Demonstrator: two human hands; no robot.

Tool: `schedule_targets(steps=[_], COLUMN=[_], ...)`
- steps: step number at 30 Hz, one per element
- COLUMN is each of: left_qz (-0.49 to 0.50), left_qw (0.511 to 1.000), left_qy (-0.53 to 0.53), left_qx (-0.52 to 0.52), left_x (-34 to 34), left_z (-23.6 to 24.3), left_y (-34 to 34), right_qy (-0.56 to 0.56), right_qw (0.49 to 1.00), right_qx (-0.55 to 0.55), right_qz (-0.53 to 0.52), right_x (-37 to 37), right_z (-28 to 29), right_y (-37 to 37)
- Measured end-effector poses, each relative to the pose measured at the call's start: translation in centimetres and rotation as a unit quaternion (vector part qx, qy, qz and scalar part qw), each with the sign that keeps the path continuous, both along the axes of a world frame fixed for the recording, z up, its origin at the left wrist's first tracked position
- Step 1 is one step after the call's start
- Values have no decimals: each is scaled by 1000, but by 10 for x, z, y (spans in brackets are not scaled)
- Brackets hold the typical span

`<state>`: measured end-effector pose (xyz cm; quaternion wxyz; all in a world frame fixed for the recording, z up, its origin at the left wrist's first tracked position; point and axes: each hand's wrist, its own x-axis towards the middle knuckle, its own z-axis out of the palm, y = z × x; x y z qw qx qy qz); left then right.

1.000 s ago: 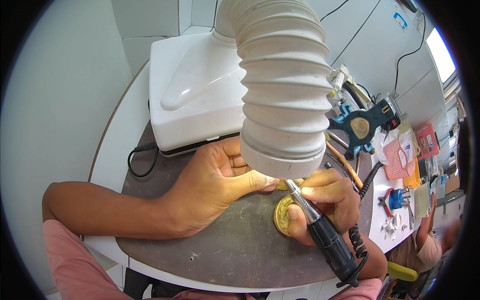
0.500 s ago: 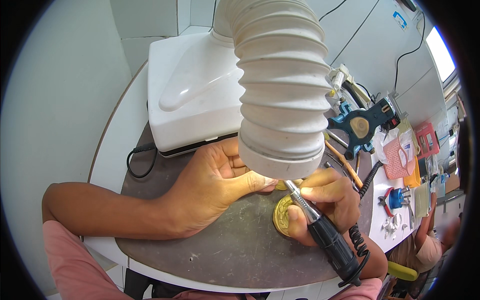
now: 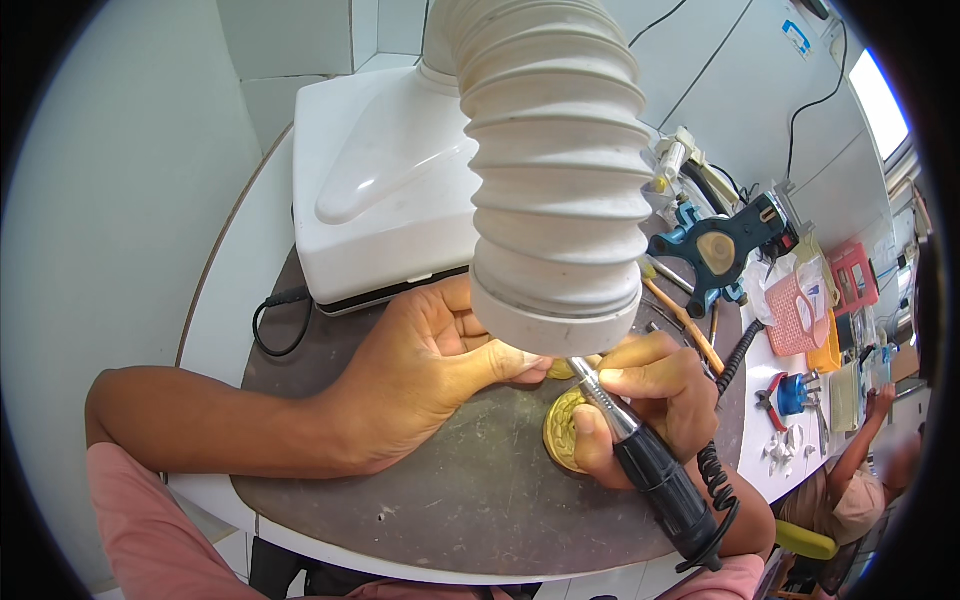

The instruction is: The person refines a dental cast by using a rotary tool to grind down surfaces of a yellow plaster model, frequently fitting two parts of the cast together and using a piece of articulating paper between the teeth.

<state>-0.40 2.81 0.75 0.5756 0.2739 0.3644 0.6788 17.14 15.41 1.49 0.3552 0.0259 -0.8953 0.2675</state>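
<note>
In my right hand [image 3: 655,395] is a rotary handpiece [image 3: 655,480] with a black body and a silver nose, gripped like a pen, its coiled cord trailing at the right. Its tip is under the mouth of a white ribbed suction hose [image 3: 560,200], which hides the working end. My left hand [image 3: 430,350] is pinched just left of that tip, on a small yellow piece [image 3: 561,370] that is mostly hidden. Below the fingers a round yellow dental cast [image 3: 563,432] lies on the grey mat [image 3: 440,510], partly covered by my right hand.
A white extractor box [image 3: 385,190] stands behind my left hand. To the right are a blue articulator-like stand [image 3: 715,250], a wooden-handled tool [image 3: 685,322], a pink basket [image 3: 795,312], red-handled pliers [image 3: 770,403] and white fragments [image 3: 785,450]. A co-worker [image 3: 850,490] sits at far right.
The hose mouth appears slightly further left and higher in the view. Both my hands keep nearly the same place and grip. The co-worker's arm has shifted a little.
</note>
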Motion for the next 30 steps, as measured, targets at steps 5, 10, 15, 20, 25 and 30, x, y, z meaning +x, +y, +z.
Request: schedule_targets(steps=[5,10,15,20,25,30], left_qz=[4,-1,-4,-5,-8,-8], left_qw=[1000,1000,1000,1000,1000,1000], left_qy=[15,15,3,2,4,8], left_qx=[0,0,4,-2,-3,3], left_x=[0,0,-1,-2,-2,-2], left_z=[-2,-2,0,-4,-4,-5], left_y=[0,0,0,0,0,1], right_qy=[12,4,-24,-13,5,-1], right_qw=[1000,1000,1000,1000,1000,1000], right_qx=[6,-4,-2,1,6,6], right_qz=[18,4,1,12,4,10], right_x=[-3,0,3,0,-1,-1], right_z=[-3,0,3,-1,0,-1], right_y=[2,-1,0,1,0,0])
